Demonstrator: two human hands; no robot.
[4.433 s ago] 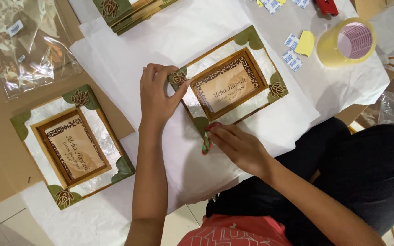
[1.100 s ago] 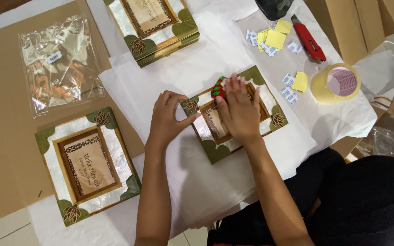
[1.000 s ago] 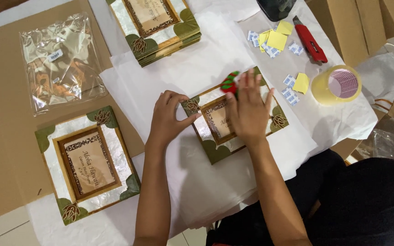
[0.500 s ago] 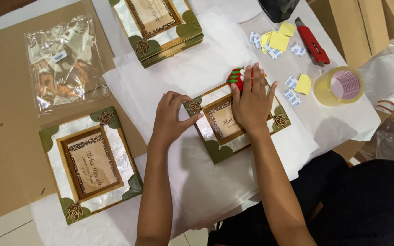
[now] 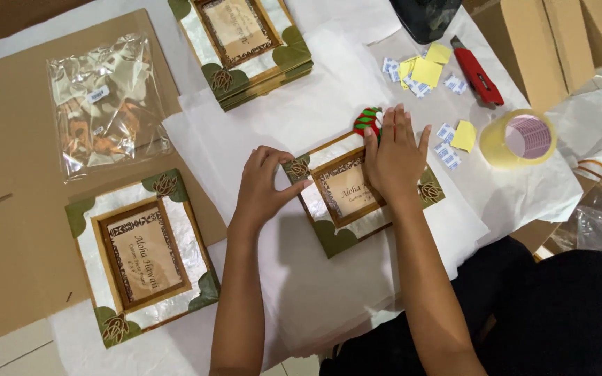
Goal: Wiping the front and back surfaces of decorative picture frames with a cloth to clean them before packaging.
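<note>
Since half a second ago, little has shifted: both hands remain on the middle picture frame (image 5: 346,191), which lies on white tissue paper (image 5: 315,285). Right hand (image 5: 395,157) lies flat over the frame's upper right part, fingers extended and together, covering most of a small red, green and white striped piece (image 5: 368,120); whether it grips that piece cannot be told. Left hand (image 5: 263,188) pinches the frame's left corner, thumb and fingers closed on its edge. A clear plastic bag (image 5: 106,104) with a small white label lies upper left on brown cardboard (image 5: 8,230). Yellow notes (image 5: 426,69), blue-white tabs, a red cutter (image 5: 476,69) and a tape roll (image 5: 517,138) sit right. Another frame (image 5: 141,254) lies left; a stacked one (image 5: 245,42) is cut off above.
</note>
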